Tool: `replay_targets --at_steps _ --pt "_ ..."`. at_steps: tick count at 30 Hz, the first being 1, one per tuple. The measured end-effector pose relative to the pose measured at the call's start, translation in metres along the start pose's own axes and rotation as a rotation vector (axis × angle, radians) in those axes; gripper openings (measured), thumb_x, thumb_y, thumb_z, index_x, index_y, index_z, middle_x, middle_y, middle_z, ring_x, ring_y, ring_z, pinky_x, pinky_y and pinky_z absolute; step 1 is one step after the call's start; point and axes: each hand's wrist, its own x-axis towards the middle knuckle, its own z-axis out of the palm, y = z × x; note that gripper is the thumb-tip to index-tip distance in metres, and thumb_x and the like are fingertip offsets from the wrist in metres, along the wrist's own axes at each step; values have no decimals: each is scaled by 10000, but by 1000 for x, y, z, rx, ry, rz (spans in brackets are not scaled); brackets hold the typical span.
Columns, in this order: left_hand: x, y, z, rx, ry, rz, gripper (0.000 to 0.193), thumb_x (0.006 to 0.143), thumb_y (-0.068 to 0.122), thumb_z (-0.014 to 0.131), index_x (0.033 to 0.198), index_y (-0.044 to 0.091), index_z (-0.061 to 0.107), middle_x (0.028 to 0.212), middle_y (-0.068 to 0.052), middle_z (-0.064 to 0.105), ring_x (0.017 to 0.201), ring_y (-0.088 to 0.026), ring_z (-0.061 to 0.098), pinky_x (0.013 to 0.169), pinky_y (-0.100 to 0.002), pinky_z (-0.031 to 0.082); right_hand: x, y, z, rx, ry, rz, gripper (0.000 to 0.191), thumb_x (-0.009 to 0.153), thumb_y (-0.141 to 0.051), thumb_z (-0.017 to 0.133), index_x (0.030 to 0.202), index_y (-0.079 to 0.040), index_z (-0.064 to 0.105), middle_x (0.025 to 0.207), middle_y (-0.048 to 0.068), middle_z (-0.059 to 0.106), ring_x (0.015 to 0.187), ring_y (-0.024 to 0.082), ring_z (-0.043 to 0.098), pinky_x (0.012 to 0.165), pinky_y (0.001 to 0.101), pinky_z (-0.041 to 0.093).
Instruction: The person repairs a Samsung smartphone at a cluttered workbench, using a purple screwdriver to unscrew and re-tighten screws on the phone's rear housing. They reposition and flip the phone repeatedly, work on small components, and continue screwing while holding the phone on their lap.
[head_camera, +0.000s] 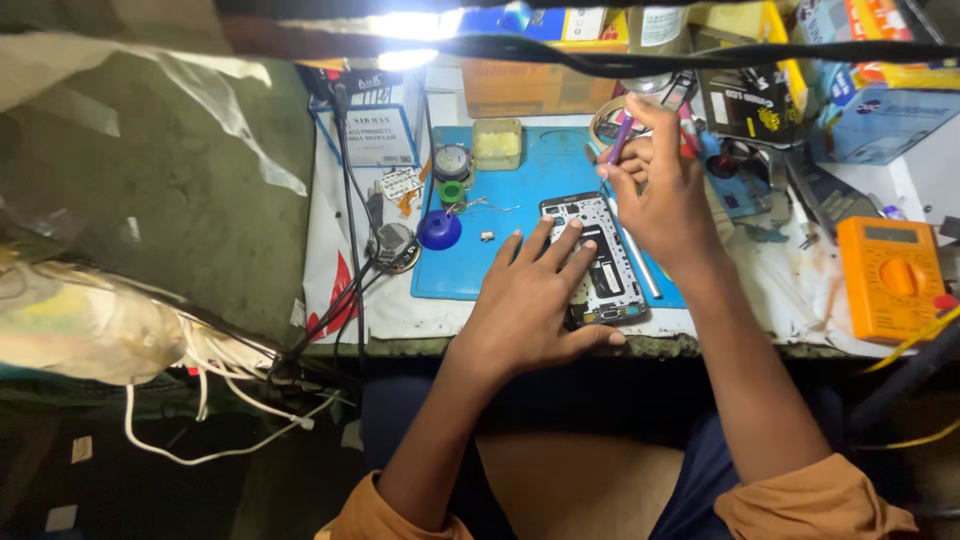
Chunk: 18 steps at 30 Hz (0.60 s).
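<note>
A: Clutter rings the blue mat (520, 190) on every side. What sits nearest the opened phone (600, 255)?

B: To its left lie a small blue dome-shaped cup (439, 230), a green ring (452, 192) and a round metal tin (452, 160). A pale yellow plastic box (497, 143) stands at the mat's far edge. Black cables (345, 230) run down the left side of the bench, and white cables (215, 410) hang below its front edge.

A: And to the right?

B: An orange multimeter (890, 275) rests near the bench's right end, well apart from the phone. Cardboard boxes (535, 85) and packages line the back, under a bright lamp (405, 55). A black cable (700, 55) crosses the top of the view in front of them.

A: Where is the phone itself?

B: It lies flat on the mat, back cover off, its inner parts showing, near the bench's front edge. A thin metal rod (640, 265) lies just beside it on the right.

A: How are the hands placed?

B: The left hand (530, 300) lies across the phone's near end, fingers spread flat, pressing it down. The right hand (660, 185) is raised above the phone's far end, fingers curled together and pinching a slim purple-handled tool (620, 135) that points down toward the phone. Both forearms reach in from orange sleeves (815, 500).
</note>
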Motion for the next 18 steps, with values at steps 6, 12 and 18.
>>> replay_targets --at_steps 6,12,18 --pt "-10 9 -12 2 -23 13 882 745 643 747 1371 35 616 1508 -200 515 1427 -442 411 1119 -562 350 -2 -17 -8 -57 22 22 663 965 31 757 1501 -17 372 954 164 743 873 205 763 745 299 600" --pt "-15 20 -14 45 -56 52 919 632 579 826 1337 23 625 1463 -222 540 1381 -459 437 1061 -590 385 -7 -29 -7 -173 -7 140 681 936 -39 777 1488 -40 378 832 167 718 788 211 752 642 337 560" --pt "-29 16 8 139 166 226 765 813 535 764 1332 -9 625 1405 -290 583 1308 -514 527 1040 -608 443 -6 -39 -12 -69 -65 129 578 1011 6 676 1507 -57 385 940 151 760 909 212 779 768 350 589"
